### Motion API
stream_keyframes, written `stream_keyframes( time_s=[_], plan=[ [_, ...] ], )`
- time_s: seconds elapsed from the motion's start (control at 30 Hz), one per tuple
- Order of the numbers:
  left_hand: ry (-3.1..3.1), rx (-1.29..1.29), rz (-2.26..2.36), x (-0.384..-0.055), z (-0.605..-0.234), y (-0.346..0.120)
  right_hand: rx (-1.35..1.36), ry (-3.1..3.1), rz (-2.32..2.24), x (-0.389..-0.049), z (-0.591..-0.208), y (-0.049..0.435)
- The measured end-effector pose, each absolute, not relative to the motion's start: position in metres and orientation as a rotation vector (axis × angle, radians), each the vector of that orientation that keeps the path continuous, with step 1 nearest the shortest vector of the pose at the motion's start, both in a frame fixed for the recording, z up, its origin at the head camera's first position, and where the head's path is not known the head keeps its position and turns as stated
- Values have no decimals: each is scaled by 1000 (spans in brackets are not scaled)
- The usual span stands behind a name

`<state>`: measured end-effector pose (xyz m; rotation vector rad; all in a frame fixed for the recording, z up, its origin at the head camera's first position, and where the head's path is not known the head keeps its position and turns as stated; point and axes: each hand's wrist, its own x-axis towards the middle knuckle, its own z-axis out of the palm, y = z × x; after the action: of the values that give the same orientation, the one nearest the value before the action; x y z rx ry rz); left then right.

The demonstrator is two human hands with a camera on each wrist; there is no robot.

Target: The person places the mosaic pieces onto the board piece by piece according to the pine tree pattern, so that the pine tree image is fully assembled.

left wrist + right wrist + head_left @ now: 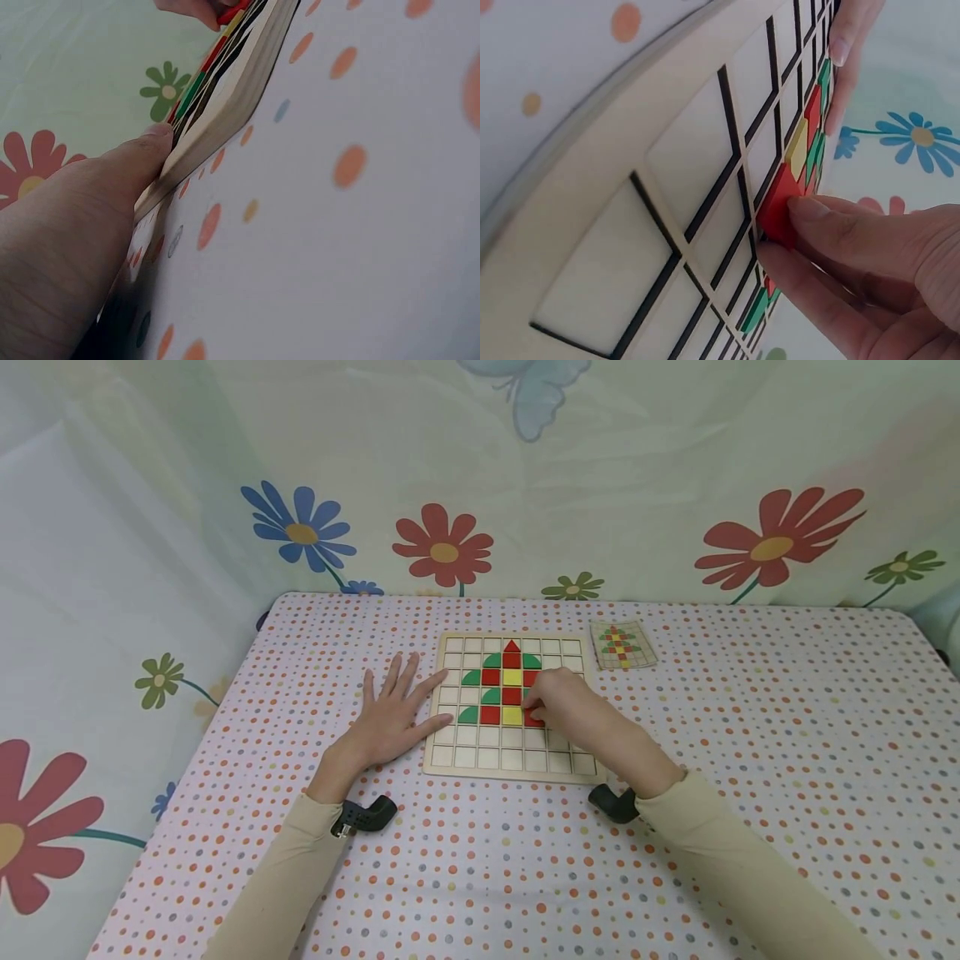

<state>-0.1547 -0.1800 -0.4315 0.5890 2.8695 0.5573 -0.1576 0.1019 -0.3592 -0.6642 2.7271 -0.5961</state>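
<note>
A wooden grid board [517,774] lies on the table, with red, yellow and green tiles set in its cells in a tree-like pattern. At the top of the pattern is a red triangle [512,647]; green quarter-round pieces [468,715] line its left side. My right hand [573,710] pinches a red square tile [778,206] between thumb and fingers, tilted at a cell beside a yellow tile [797,150]. Part of the pattern's right side is hidden by that hand. With fingers spread, my left hand [387,722] rests at the board's left edge, its thumb touching the rim.
A small pattern card [622,644] showing a similar coloured tree lies just off the board's upper right corner. The table [480,877] has a dotted cloth, and a flower-printed curtain [637,527] hangs behind it. Black wrist mounts [366,815] sit below both hands.
</note>
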Motion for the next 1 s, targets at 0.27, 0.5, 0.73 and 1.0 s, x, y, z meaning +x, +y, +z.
stream_keyframes(
  time_s=[0.27, 0.5, 0.73, 1.0],
  plan=[
    [2869, 592, 557, -154, -434, -179, -764, 2789, -444, -153, -363, 101],
    [2873, 593, 552, -154, -436, -178, -773, 2814, -546, -150, -368, 108],
    [2861, 588, 551, -153, -431, -178, -751, 2635, -772, -138, -352, 139],
    [2865, 586, 537, -153, -431, -179, -703, 2641, -765, -112, -327, 196]
  ],
)
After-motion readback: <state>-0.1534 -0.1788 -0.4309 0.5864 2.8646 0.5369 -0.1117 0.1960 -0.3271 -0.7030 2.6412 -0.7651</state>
